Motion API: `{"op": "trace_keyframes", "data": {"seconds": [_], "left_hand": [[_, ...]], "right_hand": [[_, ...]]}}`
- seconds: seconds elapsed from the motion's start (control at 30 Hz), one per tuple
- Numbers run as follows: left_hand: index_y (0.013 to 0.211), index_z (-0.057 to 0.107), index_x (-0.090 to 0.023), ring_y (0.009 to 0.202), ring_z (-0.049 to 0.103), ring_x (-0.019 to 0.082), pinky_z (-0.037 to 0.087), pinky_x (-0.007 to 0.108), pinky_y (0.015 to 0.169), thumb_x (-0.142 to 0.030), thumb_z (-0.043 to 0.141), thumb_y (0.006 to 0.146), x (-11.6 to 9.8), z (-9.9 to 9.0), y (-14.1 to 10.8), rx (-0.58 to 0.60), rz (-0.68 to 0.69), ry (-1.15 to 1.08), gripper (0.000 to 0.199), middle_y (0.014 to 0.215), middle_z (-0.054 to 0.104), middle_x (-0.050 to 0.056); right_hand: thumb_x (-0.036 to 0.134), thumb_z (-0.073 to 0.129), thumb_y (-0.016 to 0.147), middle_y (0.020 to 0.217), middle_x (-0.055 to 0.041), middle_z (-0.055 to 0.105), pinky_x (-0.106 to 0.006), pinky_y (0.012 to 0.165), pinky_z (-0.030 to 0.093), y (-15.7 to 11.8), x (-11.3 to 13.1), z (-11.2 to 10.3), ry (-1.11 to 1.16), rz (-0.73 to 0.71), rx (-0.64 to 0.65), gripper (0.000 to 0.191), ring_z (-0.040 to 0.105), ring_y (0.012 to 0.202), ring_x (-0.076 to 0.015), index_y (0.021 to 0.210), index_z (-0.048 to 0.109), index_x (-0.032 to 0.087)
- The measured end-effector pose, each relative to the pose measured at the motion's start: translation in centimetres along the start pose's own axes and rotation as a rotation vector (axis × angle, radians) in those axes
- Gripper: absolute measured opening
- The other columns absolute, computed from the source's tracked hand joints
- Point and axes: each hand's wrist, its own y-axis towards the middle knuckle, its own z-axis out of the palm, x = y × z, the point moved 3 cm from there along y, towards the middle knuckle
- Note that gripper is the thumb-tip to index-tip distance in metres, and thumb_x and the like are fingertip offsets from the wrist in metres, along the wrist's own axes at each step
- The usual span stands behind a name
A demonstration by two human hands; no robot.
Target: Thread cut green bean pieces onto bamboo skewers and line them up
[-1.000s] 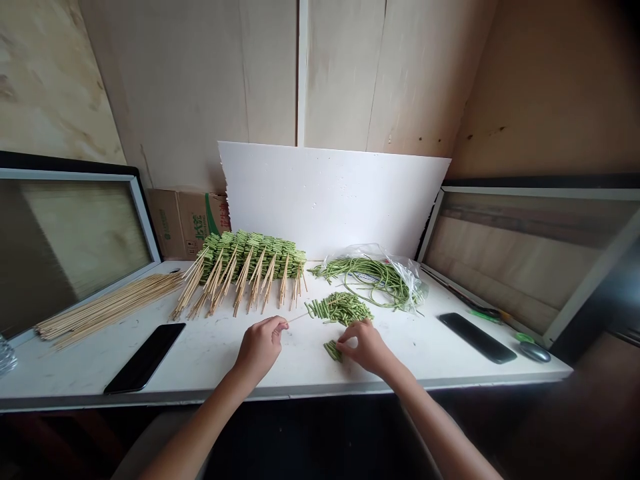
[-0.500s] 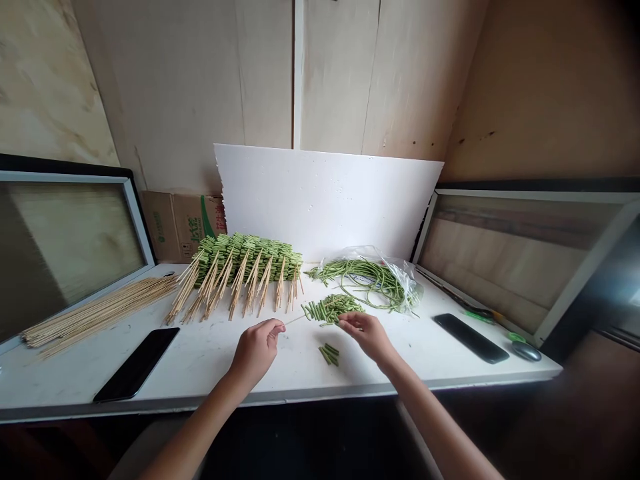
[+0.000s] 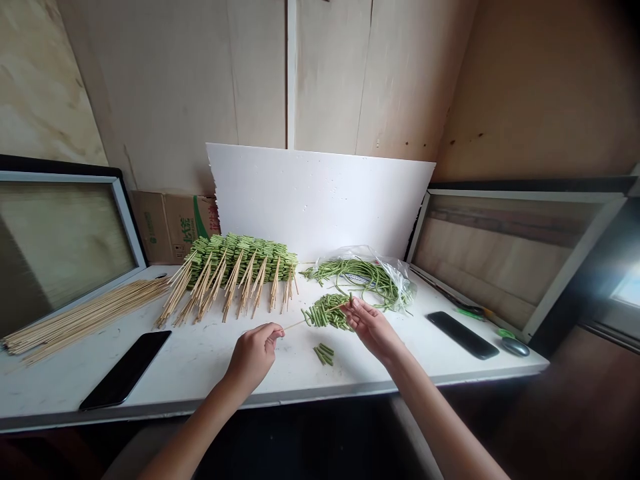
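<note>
My left hand [image 3: 256, 352] is closed on the near end of a thin wooden skewer [image 3: 294, 325], which points right and carries a row of short green bean pieces [image 3: 316, 316]. At the skewer's far end, my right hand [image 3: 367, 323] pinches a short green piece [image 3: 351, 298]. Behind and beneath the skewer lies a pile of cut green pieces [image 3: 340, 320]. Several more cut pieces [image 3: 324, 353] lie nearer the table's front edge, between my hands.
Filled skewers [image 3: 240, 260] are stacked at the back left, beside bare skewers [image 3: 90, 310]. Long green beans [image 3: 370, 277] lie in a plastic bag. Black phones [image 3: 127, 370] [image 3: 463, 335] flank my hands. A mouse [image 3: 515, 346] sits far right.
My right hand has risen from the pile to the skewer's far end with a green piece in its fingers. My left hand still holds the skewer. The view has shifted slightly.
</note>
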Motion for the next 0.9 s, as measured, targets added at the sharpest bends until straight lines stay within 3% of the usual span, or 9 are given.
{"op": "trace_keyframes", "data": {"seconds": [0.2,0.37,0.57,0.9], "left_hand": [[0.088,0.07,-0.022,0.074,0.075,0.02,0.054,0.026,0.063,-0.012,0.048,0.093,0.1,0.0,0.0,-0.001,0.0,-0.009,0.025,0.084,0.079,0.003],[0.089,0.072,-0.022,0.079,0.077,0.021,0.057,0.027,0.067,-0.014,0.049,0.094,0.3,0.1,-0.1,-0.006,0.002,-0.014,0.025,0.086,0.08,0.004],[0.087,0.072,-0.023,0.078,0.076,0.021,0.057,0.027,0.068,-0.013,0.05,0.093,0.3,0.1,-0.1,0.001,0.007,-0.001,0.026,0.086,0.08,0.003],[0.089,0.073,-0.023,0.078,0.075,0.02,0.056,0.028,0.07,-0.006,0.05,0.09,0.8,0.2,-0.4,-0.002,0.009,0.048,0.029,0.089,0.08,0.002]], "right_hand": [[0.057,0.082,0.077,0.113,-0.0114,0.079,-0.042,0.102,0.055,-0.6,0.5,1.1,0.049,0.015,0.057,0.039,0.069,0.119,-0.0301,0.093,0.078,0.021],[0.059,0.083,0.074,0.112,-0.0128,0.079,-0.047,0.101,0.055,-0.7,0.8,1.4,0.024,-0.006,0.037,0.041,0.069,0.117,-0.033,0.09,0.08,0.021],[0.052,0.089,0.07,0.1,-0.0081,0.081,-0.042,0.097,0.057,-0.2,0.3,0.8,0.014,-0.07,-0.049,0.034,0.073,0.107,-0.0295,0.086,0.08,0.024],[0.047,0.087,0.076,0.104,-0.0071,0.081,-0.043,0.101,0.054,-0.3,0.0,0.6,-0.07,-0.139,-0.058,0.026,0.072,0.112,-0.03,0.089,0.081,0.026]]}}
